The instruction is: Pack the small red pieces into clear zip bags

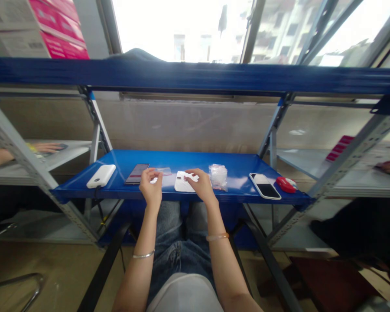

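My left hand (150, 186) is closed in a pinch on a small clear plastic bag (165, 171), which sticks out to the right of the fingertips. A bit of white shows below those fingers. My right hand (199, 184) is closed in a pinch above a flat white phone-shaped piece (181, 184) with a dark patch near its top left. What sits between the right fingertips is too small to make out. Beside the right hand lies a clear plastic bag of small items (218, 177). A dark-screened phone (136, 174) lies just left of my left hand.
On the blue table (182, 157) lie a white power-bank-like box (101, 176) with a cable at left, a white-framed phone (265, 186) and a red round object (286, 184) at right. A blue shelf beam (195, 78) crosses above. Other people's hands rest on neighbouring tables.
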### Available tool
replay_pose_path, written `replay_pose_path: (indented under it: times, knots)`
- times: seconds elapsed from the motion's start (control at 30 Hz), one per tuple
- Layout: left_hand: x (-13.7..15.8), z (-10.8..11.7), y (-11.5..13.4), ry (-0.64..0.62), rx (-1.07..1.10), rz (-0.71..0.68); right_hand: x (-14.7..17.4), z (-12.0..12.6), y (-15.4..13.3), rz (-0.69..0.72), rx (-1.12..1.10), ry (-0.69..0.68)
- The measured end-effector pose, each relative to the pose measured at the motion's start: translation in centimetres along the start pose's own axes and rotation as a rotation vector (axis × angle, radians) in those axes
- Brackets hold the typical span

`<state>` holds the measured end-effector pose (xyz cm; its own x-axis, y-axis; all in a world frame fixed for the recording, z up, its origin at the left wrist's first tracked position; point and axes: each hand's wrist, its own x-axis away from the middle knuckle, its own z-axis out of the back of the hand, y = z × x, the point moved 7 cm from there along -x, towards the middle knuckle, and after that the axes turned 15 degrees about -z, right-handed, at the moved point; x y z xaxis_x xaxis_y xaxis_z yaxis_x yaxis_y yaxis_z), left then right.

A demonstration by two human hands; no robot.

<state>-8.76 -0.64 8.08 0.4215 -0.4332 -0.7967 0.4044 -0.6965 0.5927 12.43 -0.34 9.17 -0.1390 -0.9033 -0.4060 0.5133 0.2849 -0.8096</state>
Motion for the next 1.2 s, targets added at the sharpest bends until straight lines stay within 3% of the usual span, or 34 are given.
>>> replay_pose_path:
  times: [0.1, 0.2, 0.33, 0.63, 0.8, 1.0, 1.1, 1.2]
  knots:
    - [0.9, -2.7, 1.9, -0.232, 0.149, 0.048, 0.9, -2.0, -2.4, 0.101, 0.047, -0.041]
    - [1.7, -4.2, 3.7, -0.355, 0.241, 0.061, 1.3, -3.1, -3.1, 0.091, 0.086, -0.029]
    - [1.8, -4.4, 4.5, -0.362, 0.240, 0.053, 1.3, -3.2, -2.6, 0.012, -0.001, -0.040]
    - [1.3, -3.4, 4.2, -0.227, 0.244, 0.125, 1.4, -2.5, -2.8, -0.050, -0.340, -0.056]
    - [1.4, -4.0, 4.9, -0.334, 0.233, 0.051, 0.8, -2.7, -1.2, -0.152, -0.472, -0.016]
    - [1.7, -4.3, 4.1, -0.435, 0.153, -0.004, 0.4, -2.2, -1.5, -0.073, -0.343, -0.078]
    - [1.9, -4.6, 3.9, -0.475, 0.160, 0.001, 0.5, -2.2, -1.6, -0.086, -0.263, -0.152]
    - [2.1, -4.8, 4.0, -0.513, 0.159, 0.010, 0.8, -2.5, -1.5, -0.149, -0.318, -0.249]
